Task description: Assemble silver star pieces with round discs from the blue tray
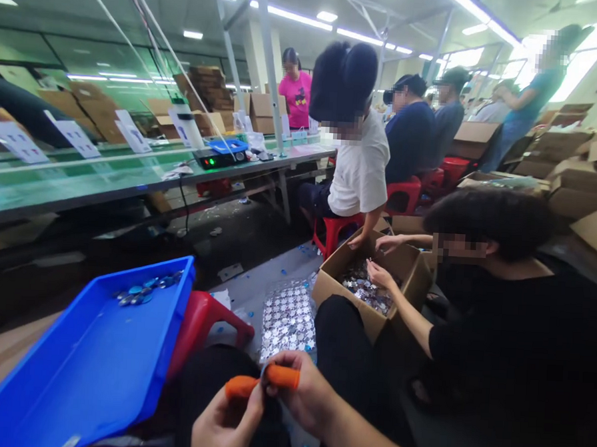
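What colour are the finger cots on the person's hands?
The finger cots are orange, best seen in the head view.

Left hand meets right hand, both raised.

Orange finger cots on the left hand and right hand, with dark trousers

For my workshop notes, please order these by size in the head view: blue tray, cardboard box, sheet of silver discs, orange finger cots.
1. Blue tray: looks largest, but it is nearer the camera than the box.
2. Cardboard box
3. Sheet of silver discs
4. Orange finger cots: smallest; the two look alike.
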`<state>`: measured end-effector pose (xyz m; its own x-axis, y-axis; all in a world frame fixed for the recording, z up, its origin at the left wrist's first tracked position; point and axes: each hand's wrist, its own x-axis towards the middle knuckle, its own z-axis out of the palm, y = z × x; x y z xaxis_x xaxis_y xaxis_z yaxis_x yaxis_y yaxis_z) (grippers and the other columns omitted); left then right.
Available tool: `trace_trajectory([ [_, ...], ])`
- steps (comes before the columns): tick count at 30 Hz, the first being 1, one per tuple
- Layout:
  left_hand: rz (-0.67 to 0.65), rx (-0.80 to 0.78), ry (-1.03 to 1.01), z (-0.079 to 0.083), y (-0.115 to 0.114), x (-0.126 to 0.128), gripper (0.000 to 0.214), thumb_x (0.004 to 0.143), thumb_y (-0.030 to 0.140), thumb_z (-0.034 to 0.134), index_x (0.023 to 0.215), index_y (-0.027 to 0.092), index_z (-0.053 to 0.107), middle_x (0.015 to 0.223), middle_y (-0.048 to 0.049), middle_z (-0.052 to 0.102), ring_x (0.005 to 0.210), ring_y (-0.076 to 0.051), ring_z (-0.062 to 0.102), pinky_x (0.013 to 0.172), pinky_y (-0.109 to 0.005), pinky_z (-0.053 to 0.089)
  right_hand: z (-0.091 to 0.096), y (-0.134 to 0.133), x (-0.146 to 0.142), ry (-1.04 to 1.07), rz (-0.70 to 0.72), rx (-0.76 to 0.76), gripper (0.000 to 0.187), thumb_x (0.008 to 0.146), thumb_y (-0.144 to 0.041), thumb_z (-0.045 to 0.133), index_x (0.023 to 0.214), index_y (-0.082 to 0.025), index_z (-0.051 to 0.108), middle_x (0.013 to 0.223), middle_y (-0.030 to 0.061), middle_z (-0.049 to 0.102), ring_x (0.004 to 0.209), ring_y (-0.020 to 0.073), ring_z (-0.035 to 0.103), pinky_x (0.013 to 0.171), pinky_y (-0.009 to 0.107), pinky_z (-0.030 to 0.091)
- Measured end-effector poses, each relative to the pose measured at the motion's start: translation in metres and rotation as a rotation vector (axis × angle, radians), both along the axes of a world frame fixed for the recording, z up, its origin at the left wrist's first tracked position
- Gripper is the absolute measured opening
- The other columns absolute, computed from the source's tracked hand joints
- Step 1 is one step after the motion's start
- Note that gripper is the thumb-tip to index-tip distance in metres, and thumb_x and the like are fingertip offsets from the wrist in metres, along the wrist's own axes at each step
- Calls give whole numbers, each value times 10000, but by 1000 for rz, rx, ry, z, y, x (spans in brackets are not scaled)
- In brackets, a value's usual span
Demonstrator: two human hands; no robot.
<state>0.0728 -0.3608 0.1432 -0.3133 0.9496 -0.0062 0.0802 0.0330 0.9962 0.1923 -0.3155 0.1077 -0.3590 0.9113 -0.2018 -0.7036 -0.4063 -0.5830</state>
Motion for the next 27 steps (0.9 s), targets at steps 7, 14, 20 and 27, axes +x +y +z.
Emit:
trace_trajectory([
  [7, -120, 84, 61, 9, -6, 0, 247, 822, 395, 767, 908, 164, 779, 860, -72, 746, 792, -218, 710, 768, -276, 591, 11, -3, 16, 181, 128, -56, 228, 681, -247, 885, 791, -125, 727, 735, 15, 662, 640, 87, 550, 635, 202, 417],
  [14, -110, 84, 48, 19, -5, 6, 222, 827, 380, 762, 889, 168, 785, 856, -73, 750, 798, -223, 717, 784, -294, 595, 16, -5, 19, 299, 172, -169, 192, 731, -230, 844, 833, -133, 714, 817, 24, 701, 714, 113, 599, 714, 237, 464],
  [20, -81, 85, 86, 18, -4, 6, 226, 819, 376, 768, 907, 169, 788, 885, -75, 751, 826, -220, 708, 785, -285, 590, 15, -7, 20, 332, 205, -291, 258, 711, -226, 864, 887, -136, 698, 857, 17, 725, 782, 116, 644, 791, 232, 484],
  [27, -113, 70, 125, 14, -5, 4, 205, 833, 361, 761, 919, 177, 781, 894, -65, 744, 833, -211, 697, 810, -287, 572, 21, -14, 12, 260, 124, -264, 253, 715, -255, 872, 862, -147, 696, 824, 4, 702, 764, 116, 620, 768, 240, 459],
])
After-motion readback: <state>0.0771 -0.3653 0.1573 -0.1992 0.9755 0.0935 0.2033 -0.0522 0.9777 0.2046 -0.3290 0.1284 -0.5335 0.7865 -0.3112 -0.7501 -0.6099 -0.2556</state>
